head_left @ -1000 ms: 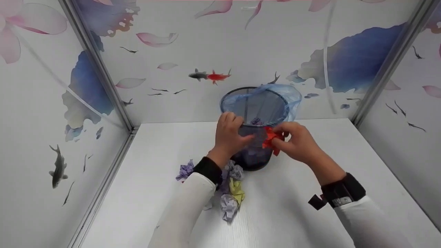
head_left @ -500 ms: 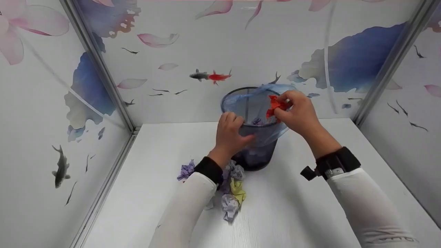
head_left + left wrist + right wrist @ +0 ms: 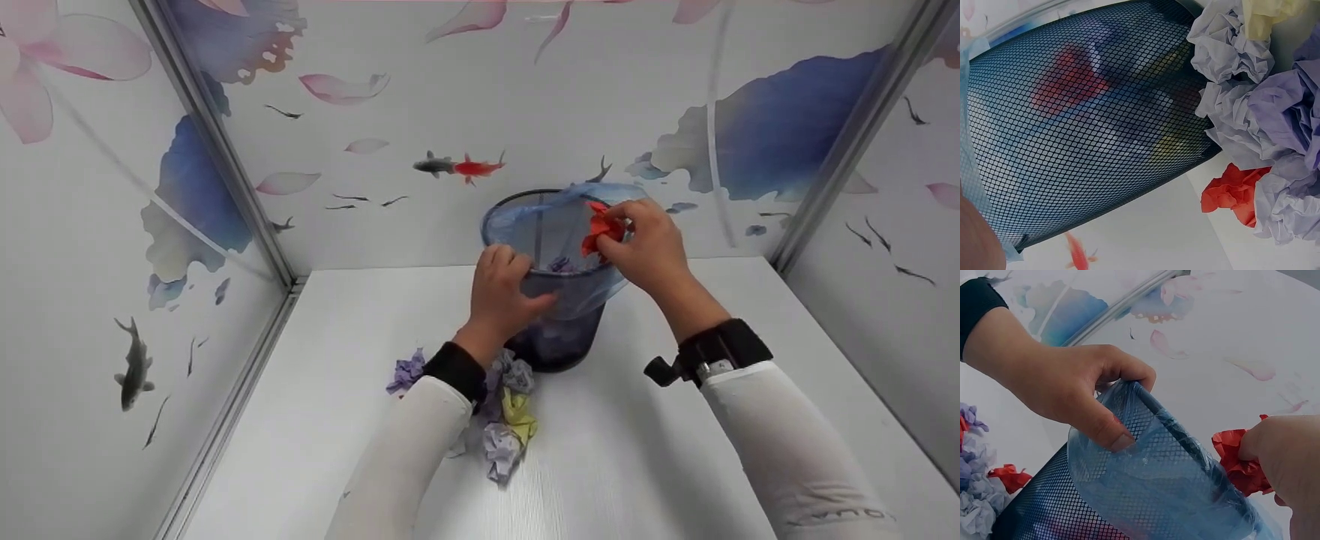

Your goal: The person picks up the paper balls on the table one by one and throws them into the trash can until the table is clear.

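Observation:
A black mesh wastebasket (image 3: 559,349) stands on the table, lined with a blue plastic bag (image 3: 574,296) folded over its rim. My left hand (image 3: 501,292) grips the rim at the near left, fingers hooked over the edge and thumb outside, as the right wrist view shows. My right hand (image 3: 651,244) pinches a crumpled red paper ball (image 3: 600,231) over the basket's right side, right at the rim. Purple paper (image 3: 560,264) shows inside the basket. Through the mesh in the left wrist view, blurred red paper (image 3: 1069,81) and yellow paper (image 3: 1168,143) also appear.
Several crumpled paper balls lie left of and in front of the basket: purple (image 3: 406,370), yellow (image 3: 519,414), pale lilac (image 3: 500,451) and red (image 3: 1234,194). White printed walls with metal corner posts (image 3: 217,157) enclose the table (image 3: 600,465) at the back and sides.
My right hand has lifted the red paper ball from in front of the basket up to its rim, then barely moved. My left hand has stayed on the rim.

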`<state>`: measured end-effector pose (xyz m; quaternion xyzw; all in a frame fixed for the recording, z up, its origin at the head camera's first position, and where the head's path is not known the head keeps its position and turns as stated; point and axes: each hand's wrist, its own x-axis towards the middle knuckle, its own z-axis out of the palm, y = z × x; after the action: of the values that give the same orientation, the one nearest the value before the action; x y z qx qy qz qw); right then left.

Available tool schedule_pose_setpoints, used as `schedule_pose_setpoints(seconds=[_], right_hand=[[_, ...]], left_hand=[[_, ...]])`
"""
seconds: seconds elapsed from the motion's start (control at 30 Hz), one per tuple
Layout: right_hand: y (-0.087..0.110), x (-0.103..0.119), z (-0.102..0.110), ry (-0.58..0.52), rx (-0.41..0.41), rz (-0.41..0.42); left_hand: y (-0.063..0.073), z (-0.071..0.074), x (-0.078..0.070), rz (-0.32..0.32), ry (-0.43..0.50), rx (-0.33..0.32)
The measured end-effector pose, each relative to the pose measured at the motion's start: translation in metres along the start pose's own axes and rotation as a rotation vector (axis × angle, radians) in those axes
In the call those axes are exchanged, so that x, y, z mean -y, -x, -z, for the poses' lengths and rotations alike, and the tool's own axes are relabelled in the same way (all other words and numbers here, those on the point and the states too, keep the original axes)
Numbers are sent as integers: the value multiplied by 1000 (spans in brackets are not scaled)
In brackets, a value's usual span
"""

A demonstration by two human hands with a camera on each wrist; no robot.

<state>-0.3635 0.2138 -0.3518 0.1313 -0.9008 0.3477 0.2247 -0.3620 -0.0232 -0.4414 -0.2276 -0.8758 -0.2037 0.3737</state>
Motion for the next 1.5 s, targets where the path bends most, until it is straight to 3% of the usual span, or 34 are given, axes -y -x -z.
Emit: schedule_pose_setpoints(seconds=[0.2,0.43,0.83,1.2,1.5], right_hand=[[5,-8,-3,8,-12,25],[25,-2,-5,-8,-13,100],[92,22,-37,-74,-34,299],[142,5,-96,-142,89,237],[189,8,-138,-233,312,160]], left_hand=[[1,-1,0,-4,-3,-7],[0,-1,0,-9,-45,-13],[0,1,1,-23,-64,-29],[1,0,0,-5,-24,-15],[1,-2,0,14,-27,-2]])
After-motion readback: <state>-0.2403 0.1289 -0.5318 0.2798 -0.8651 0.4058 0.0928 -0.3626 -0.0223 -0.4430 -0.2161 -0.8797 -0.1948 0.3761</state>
